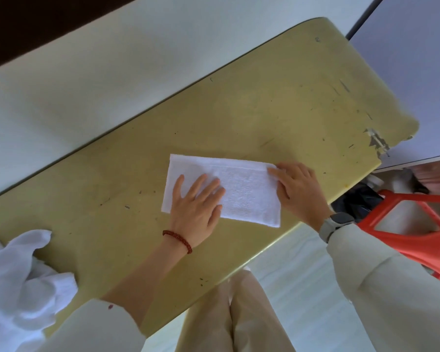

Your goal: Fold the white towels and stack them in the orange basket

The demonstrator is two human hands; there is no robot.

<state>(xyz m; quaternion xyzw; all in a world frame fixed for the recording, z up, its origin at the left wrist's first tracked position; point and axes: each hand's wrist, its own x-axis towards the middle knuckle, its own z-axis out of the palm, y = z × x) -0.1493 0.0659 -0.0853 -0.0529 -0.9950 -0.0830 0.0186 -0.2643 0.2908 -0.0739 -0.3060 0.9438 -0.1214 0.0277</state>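
Beside the orange basket [401,224], contents seemingly hidden, flat hands [247,199] press the towel [244,191].

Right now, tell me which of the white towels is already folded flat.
The folded towel mid-table under both hands, a neat rectangle. The towel pile at the table's left edge lies crumpled.

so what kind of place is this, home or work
Hard to say; probably a plain workroom. A worn yellow table with chipped edges stands against a bare white wall, with an orange plastic basket beside it.
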